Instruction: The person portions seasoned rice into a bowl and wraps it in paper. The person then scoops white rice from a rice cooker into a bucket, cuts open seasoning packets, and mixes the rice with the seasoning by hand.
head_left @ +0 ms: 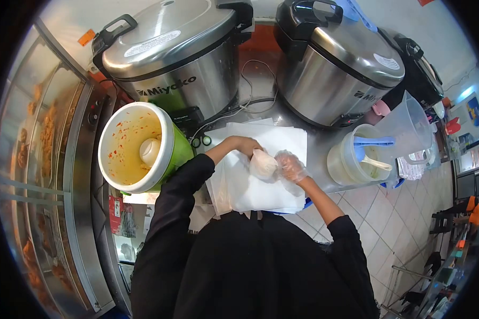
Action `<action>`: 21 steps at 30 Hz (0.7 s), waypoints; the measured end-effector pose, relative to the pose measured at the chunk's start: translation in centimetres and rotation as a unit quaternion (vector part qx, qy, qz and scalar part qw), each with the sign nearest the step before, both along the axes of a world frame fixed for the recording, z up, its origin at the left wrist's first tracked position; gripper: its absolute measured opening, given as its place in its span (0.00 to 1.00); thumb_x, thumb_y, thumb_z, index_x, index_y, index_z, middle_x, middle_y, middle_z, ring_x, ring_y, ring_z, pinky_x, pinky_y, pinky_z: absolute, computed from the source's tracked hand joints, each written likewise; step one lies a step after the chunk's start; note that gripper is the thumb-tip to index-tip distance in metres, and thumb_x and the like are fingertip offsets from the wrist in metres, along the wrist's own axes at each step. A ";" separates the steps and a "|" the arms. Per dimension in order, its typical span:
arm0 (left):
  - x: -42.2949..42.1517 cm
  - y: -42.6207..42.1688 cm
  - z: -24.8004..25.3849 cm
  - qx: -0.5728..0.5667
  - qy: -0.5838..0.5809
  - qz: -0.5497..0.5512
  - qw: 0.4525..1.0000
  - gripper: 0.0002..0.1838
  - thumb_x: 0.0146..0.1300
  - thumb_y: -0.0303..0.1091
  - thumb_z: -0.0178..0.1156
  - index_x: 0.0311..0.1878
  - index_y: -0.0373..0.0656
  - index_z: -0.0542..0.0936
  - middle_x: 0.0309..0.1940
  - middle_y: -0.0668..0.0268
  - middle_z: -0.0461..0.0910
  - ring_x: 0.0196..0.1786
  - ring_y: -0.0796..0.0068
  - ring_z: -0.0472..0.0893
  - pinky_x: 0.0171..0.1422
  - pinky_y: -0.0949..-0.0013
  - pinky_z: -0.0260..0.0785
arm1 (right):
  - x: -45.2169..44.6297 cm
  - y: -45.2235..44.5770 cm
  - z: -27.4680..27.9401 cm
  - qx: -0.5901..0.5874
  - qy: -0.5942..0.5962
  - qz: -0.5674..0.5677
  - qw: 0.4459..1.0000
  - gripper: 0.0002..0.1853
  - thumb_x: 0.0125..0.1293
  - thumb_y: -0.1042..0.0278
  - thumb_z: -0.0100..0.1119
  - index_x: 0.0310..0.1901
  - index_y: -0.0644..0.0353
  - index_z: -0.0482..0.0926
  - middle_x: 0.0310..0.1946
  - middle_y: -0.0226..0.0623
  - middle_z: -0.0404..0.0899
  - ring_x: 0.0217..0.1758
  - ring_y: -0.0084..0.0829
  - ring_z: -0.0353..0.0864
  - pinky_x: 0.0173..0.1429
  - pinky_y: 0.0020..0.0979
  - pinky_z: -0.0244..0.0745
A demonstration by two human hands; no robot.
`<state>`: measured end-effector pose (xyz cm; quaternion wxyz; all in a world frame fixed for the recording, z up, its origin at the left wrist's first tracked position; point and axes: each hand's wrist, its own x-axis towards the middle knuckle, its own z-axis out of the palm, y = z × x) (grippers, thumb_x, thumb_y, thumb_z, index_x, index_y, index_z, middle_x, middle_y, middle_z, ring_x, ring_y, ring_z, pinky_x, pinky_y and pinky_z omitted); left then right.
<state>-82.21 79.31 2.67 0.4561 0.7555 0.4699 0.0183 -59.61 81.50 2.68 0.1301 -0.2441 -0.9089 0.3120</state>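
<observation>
Over a stack of white paper sheets (290,139) I hold a white wrapped bundle (263,164), rounded and gathered toward the top. What is inside it does not show. My left hand (244,145) is bare and curls its fingers around the bundle's far left side; some fingertips are hidden behind it. A clear plastic glove covers my right hand (291,167), which closes in against the bundle's right side with bent fingers. Just left of the paper lie scissors (201,141) with green-rimmed handles.
Two large steel rice cookers (178,87) (335,74) stand behind the paper. A green tub (167,154) with a sauce-smeared inside and a ladle is at left. Right of the paper are a plastic container (351,159) with blue-handled utensils and a clear jug (410,119). A glass food cabinet (42,175) borders the left.
</observation>
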 end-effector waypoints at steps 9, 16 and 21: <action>5.4 -4.8 3.1 -0.302 -0.597 0.238 0.704 0.34 0.48 0.23 0.61 0.59 0.37 0.58 0.53 0.60 0.67 0.52 0.71 0.71 0.57 0.68 0.65 | 0.6 -1.1 7.1 0.149 0.294 -0.191 0.925 0.12 0.45 0.68 0.60 0.33 0.59 0.72 0.31 0.37 0.71 0.35 0.36 0.71 0.39 0.33 0.66; 6.5 -5.0 4.8 -0.300 -0.535 0.307 0.728 0.37 0.49 0.22 0.59 0.62 0.42 0.53 0.56 0.61 0.63 0.55 0.70 0.69 0.56 0.65 0.66 | 1.6 -2.3 6.6 0.004 0.331 -0.197 0.923 0.10 0.52 0.74 0.55 0.38 0.63 0.72 0.34 0.38 0.75 0.38 0.31 0.74 0.43 0.29 0.68; 6.9 -5.0 4.3 -0.303 -0.525 0.285 0.743 0.35 0.49 0.20 0.57 0.61 0.40 0.55 0.54 0.60 0.65 0.54 0.70 0.70 0.56 0.67 0.66 | 3.5 -1.0 4.5 -0.099 0.327 -0.139 0.929 0.13 0.53 0.76 0.51 0.42 0.64 0.72 0.38 0.42 0.75 0.42 0.35 0.74 0.46 0.31 0.67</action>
